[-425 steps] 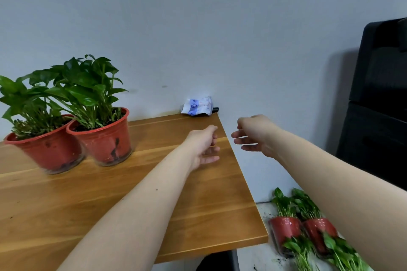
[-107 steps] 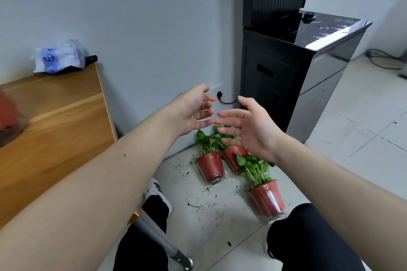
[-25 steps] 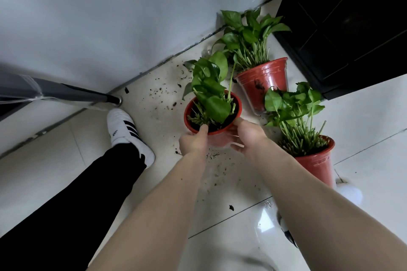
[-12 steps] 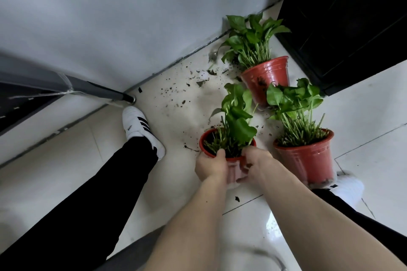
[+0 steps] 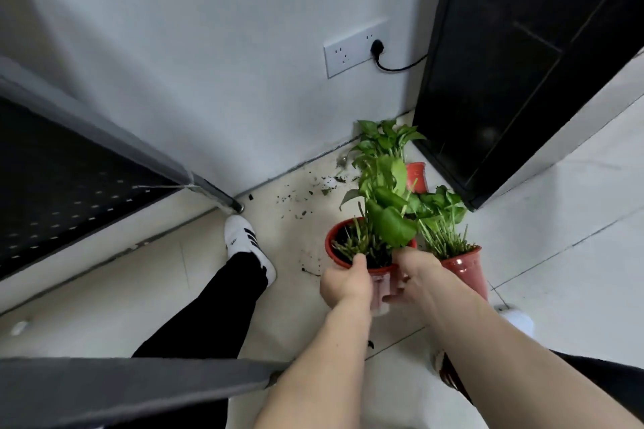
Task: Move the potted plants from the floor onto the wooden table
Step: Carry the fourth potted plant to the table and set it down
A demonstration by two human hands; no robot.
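Both hands are on it: the left hand (image 5: 345, 284) and the right hand (image 5: 416, 275) clasp the red plastic pot with the broad-leaved green plant (image 5: 352, 247) from either side, lower centre of the frame, fingers clamped around its wall just under the rim. The pot looks lifted clear of the pale tiled floor (image 5: 575, 275), though its base is hidden behind the hands, so that is a judgement. Just to its right stands a second red pot of thin-stemmed greenery (image 5: 463, 268), leaves touching the held plant; a third red pot (image 5: 416, 176) sits further up by the white wall, beside the black cabinet (image 5: 522, 63). Loose soil is scattered along the skirting. So this is the pick-up step, with two pots still waiting. Next move, I'd say: raise it level, untangle those leaves, and swing left towards the desk, whose grey metal leg (image 5: 209, 190) shows at centre left.
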